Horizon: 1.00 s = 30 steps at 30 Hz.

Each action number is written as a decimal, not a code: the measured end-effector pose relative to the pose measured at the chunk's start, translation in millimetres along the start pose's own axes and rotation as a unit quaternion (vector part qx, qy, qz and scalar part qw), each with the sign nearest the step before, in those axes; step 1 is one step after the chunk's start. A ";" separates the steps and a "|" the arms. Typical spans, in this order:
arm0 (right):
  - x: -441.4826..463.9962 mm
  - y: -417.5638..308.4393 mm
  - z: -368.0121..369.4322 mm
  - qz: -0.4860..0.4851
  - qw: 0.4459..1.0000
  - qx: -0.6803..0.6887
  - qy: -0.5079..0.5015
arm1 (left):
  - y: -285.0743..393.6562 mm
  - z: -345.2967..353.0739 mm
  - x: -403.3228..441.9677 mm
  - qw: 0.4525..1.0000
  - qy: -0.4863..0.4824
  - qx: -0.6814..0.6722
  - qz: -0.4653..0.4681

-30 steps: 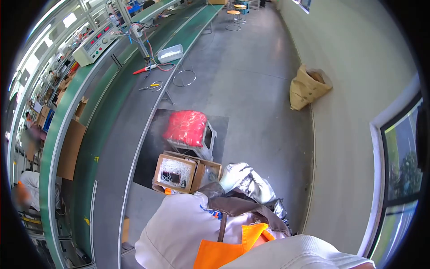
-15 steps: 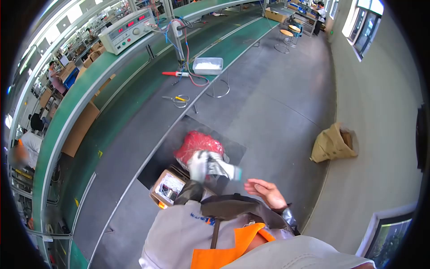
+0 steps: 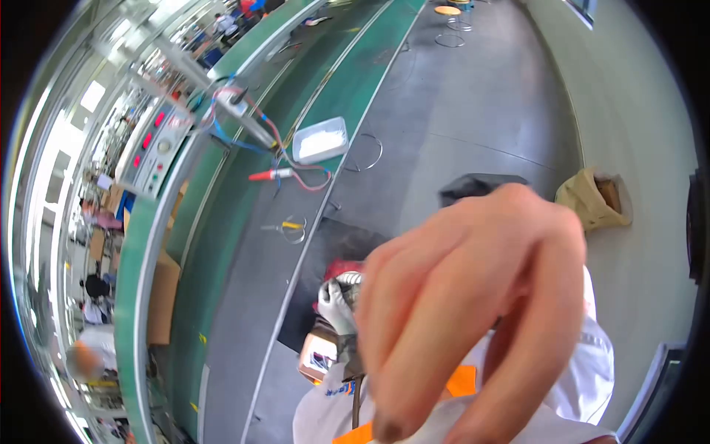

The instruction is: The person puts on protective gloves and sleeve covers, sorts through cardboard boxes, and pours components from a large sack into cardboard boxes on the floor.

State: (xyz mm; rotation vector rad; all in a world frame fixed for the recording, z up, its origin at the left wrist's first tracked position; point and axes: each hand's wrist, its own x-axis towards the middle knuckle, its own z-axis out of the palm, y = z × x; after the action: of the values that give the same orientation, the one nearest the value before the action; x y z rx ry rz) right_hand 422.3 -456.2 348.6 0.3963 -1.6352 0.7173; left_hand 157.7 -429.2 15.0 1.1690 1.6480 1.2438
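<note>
My right hand (image 3: 473,296) is bare, raised very close to the camera. Its fingers are bent and held together; anything in their grasp is hidden. Lower and further left, my left hand (image 3: 336,308), in a whitish glove, is closed on a white glove (image 3: 350,278) with a ribbed cuff, partly hidden by my right hand. Beside it shows part of a red cushion (image 3: 342,268). An open cardboard box (image 3: 319,351) with white contents stands just below my left hand.
A green-topped bench (image 3: 347,89) runs along the left, with a clear tray (image 3: 320,140), a red-tipped tool (image 3: 271,175) and scissors (image 3: 293,229) on it. A power unit (image 3: 157,151) stands upper left. A tan sack (image 3: 595,198) leans by the right wall. Co-workers are far left.
My bare right hand has risen from beside the cushion to just in front of the camera. My left hand still grips the white glove. The view has tilted and shifted.
</note>
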 end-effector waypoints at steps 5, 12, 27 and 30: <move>-0.5 30.5 -75.8 0.022 0.997 0.063 0.027 | 21.9 48.5 26.1 0.998 -0.005 -0.010 -0.060; -6.1 90.2 -137.8 0.047 0.976 0.214 0.008 | 44.7 97.1 63.9 0.987 0.066 -0.130 -0.061; 55.7 323.8 -136.8 0.162 0.885 0.436 -0.022 | 27.1 89.9 195.7 0.976 0.094 -0.172 -0.092; 64.4 339.9 -156.9 0.165 0.861 0.479 -0.035 | 35.3 68.0 217.5 0.973 0.156 -0.152 -0.078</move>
State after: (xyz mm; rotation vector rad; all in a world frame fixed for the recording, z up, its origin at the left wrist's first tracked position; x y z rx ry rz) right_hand 317.0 -91.3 342.5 0.8593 -1.3127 1.8024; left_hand 163.0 -198.8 23.9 0.6693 1.6575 1.5695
